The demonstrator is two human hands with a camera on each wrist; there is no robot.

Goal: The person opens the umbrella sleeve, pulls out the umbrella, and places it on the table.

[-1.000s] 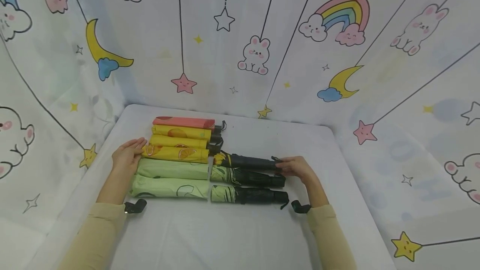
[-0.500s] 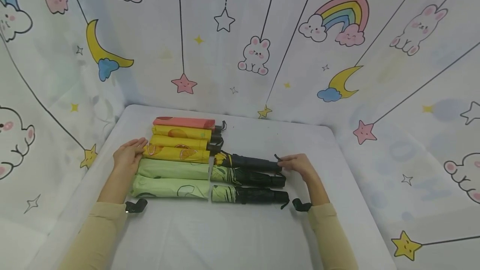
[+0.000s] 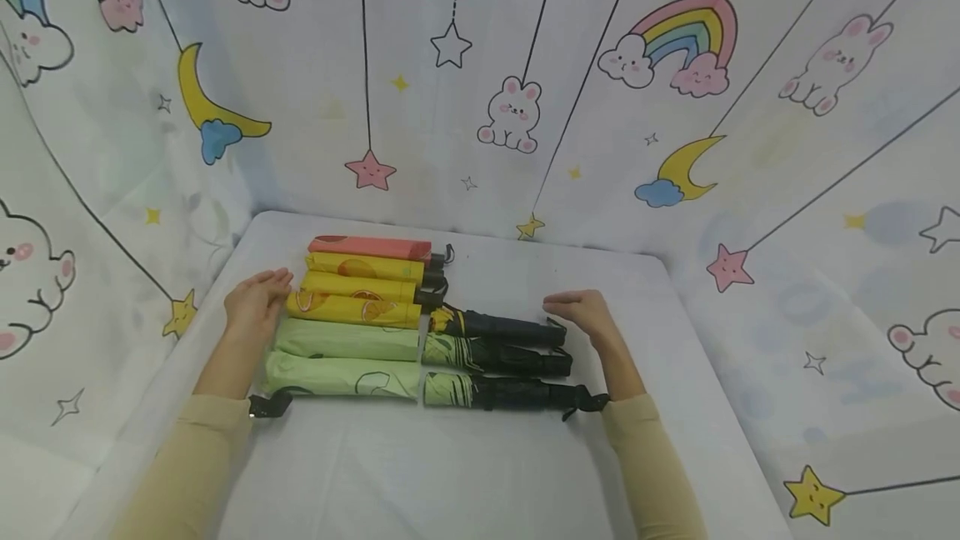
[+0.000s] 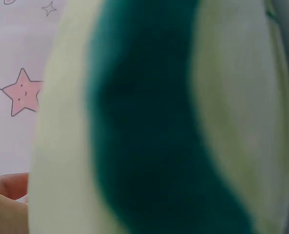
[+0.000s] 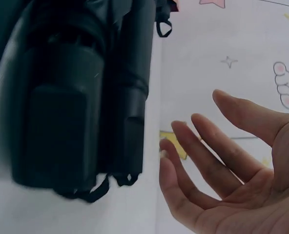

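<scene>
Folded umbrellas lie side by side on the table. Two light green ones are nearest, with black ends to the right. A yellow umbrella with orange slices lies beyond them, in line with a black section with a wrist strap. My left hand is beside the yellow umbrella's left end, fingers fairly straight. My right hand holds nothing, just beyond the black section's right end. In the right wrist view its fingers are spread and loosely bent beside black umbrella ends. A pale and dark green surface fills the left wrist view.
Behind are two more yellow umbrellas and a red one, with short black ends. A white cloth covers the table. Printed curtains stand at the back and sides. A small black device sits at my left wrist.
My right hand has let go of the black section's right end and lifted away, back and slightly left. The strap there has dropped. My left hand has barely moved.
</scene>
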